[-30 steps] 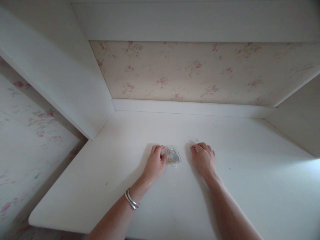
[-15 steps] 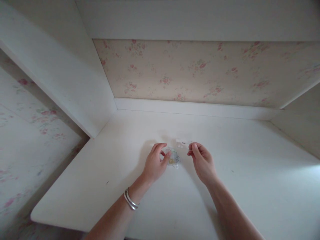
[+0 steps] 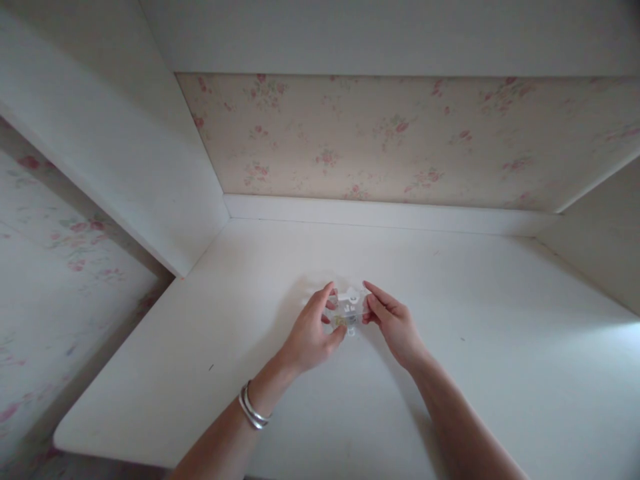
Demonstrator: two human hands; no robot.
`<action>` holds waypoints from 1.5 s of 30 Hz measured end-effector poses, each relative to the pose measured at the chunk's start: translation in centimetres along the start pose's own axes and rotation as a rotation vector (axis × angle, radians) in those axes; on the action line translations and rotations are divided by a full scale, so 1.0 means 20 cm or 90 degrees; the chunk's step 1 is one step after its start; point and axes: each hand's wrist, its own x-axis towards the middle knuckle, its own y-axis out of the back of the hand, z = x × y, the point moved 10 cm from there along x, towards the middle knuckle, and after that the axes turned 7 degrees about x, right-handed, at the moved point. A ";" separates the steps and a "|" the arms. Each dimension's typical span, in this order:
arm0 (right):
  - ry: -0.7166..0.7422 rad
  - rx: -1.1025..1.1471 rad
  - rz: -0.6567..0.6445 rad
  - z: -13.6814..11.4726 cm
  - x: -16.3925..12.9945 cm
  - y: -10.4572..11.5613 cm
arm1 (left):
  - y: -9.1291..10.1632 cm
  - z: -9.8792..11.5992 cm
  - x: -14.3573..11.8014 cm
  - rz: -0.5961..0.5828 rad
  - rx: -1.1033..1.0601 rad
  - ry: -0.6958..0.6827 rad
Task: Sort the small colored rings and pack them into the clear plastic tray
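Observation:
My left hand (image 3: 313, 333) curls round the left side of a small see-through container (image 3: 344, 323), thumb on its near side and fingers on the far side. Yellowish and bluish-grey bits show through it, too small to name. Above the container is a flat clear plastic piece (image 3: 349, 305) with white marks or bits on it; I cannot tell whether it is a lid or a packet. My right hand (image 3: 395, 323) pinches this piece by its right edge between thumb and bent fingers, with the index finger stretched out above it.
The white desk top (image 3: 450, 400) lies under both hands, with a small dark mark (image 3: 211, 367) at left. A white side panel (image 3: 165, 167) rises at left, and floral wallpaper (image 3: 350, 140) covers the back.
My right hand has moved left, bringing the flat clear piece over the container. My left thumb has shifted nearer to me, so the left hand now spans the container.

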 end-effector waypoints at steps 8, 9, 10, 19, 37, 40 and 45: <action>-0.026 -0.120 -0.035 0.00 -0.02 -0.04 | 0.00 -0.14 0.01 -0.003 0.025 0.110; -0.023 -0.138 -0.031 0.00 -0.02 -0.03 | -0.01 -0.15 0.01 -0.022 0.012 0.123; -0.022 -0.155 -0.029 0.00 -0.02 -0.03 | -0.02 -0.17 0.02 -0.039 -0.005 0.135; -0.026 -0.327 -0.028 0.00 -0.02 -0.03 | -0.01 -0.24 0.02 -0.046 0.055 0.183; 0.005 -0.404 0.027 0.00 0.02 0.01 | -0.05 -0.23 0.04 -0.071 0.108 0.141; -0.003 -0.394 0.047 0.01 0.02 0.03 | -0.05 -0.22 0.04 -0.077 0.129 0.132; 0.003 -0.370 0.058 0.03 0.03 0.06 | -0.04 -0.20 0.04 -0.077 0.191 0.123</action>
